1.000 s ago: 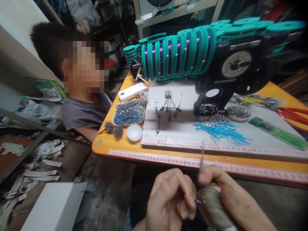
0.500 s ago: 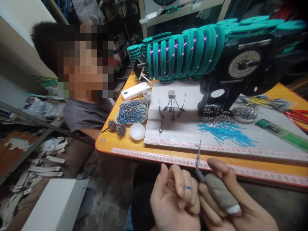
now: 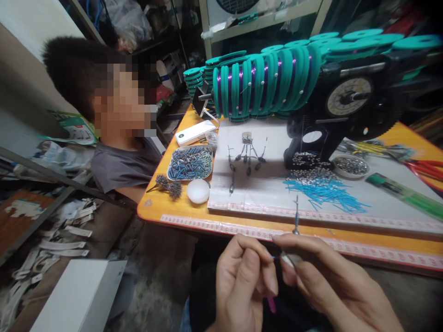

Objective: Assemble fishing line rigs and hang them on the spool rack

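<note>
Both my hands are low in front of the orange table's edge [image 3: 180, 221]. My right hand [image 3: 328, 281] pinches a small metal swivel piece [image 3: 296, 216] that sticks up from its fingertips. My left hand [image 3: 242, 286] is pressed close beside it, fingers pinched on a tiny blue tube [image 3: 274, 257]; a pink bit shows under its fingers. On the white mat [image 3: 256, 193] lie a pile of thin blue tubes [image 3: 325, 193] and a pile of small metal pieces [image 3: 308, 168].
A person in a grey shirt [image 3: 121, 163] sits at the table's left end. A tray of blue-grey parts [image 3: 189, 162], a white round lid [image 3: 198, 190], a white power bank [image 3: 194, 132], a winder with green spools [image 3: 263, 83], a green lighter [image 3: 404, 191] and red pliers [image 3: 427, 168] are on the table.
My right hand has turned over, so the bandaged finger no longer shows, and the metal piece now stands upright. My left fingers closed in against it.
</note>
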`<state>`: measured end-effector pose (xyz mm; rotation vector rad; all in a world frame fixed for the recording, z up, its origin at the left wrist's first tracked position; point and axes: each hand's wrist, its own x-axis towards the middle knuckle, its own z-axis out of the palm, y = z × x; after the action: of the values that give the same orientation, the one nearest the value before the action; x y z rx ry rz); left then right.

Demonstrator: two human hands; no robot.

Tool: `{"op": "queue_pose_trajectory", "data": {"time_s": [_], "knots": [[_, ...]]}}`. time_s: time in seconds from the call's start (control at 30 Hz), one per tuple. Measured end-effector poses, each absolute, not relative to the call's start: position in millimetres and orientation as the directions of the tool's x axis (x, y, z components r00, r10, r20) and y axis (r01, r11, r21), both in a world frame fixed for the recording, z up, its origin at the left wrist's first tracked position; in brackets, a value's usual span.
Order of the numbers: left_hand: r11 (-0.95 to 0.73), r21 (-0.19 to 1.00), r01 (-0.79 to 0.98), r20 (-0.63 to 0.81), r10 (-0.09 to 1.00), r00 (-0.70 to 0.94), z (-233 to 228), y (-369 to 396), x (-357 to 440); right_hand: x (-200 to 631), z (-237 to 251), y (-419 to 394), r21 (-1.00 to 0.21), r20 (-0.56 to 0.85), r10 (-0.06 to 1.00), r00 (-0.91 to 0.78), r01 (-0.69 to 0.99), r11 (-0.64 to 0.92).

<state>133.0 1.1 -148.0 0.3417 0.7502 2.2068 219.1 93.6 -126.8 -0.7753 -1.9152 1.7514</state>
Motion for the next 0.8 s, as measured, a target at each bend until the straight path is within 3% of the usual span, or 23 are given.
{"op": "queue_pose_trajectory", "data": {"time_s": [0.07, 0.1, 0.2, 0.47, 0.8], "knots": [[-0.508, 0.641, -0.576, 0.036, 0.769, -0.639, -152.6, -0.8, 132.4, 220.8, -131.8, 99.6, -0.886, 0.258, 0.588, -0.766, 0.056, 0.461], [-0.498, 0.651, -0.572, 0.045, 0.778, -0.626, -154.3, -1.3, 132.6, 220.9, -132.9, 101.8, -0.81, 0.361, 0.54, -0.76, 0.031, 0.585], [-0.472, 0.673, -0.57, 0.024, 0.784, -0.621, -154.2, -2.3, 134.7, 218.7, -130.3, 105.3, -0.668, 0.506, 0.427, -0.749, -0.026, 0.744], [-0.365, 0.687, -0.628, -0.155, 0.771, -0.617, -136.7, -4.1, 137.3, 218.2, -128.3, 105.0, -0.618, 0.515, 0.384, -0.766, -0.021, 0.786], [-0.363, 0.683, -0.634, -0.152, 0.779, -0.609, -135.9, -4.9, 137.9, 218.5, -129.4, 105.2, -0.664, 0.489, 0.394, -0.778, -0.039, 0.747]]}}
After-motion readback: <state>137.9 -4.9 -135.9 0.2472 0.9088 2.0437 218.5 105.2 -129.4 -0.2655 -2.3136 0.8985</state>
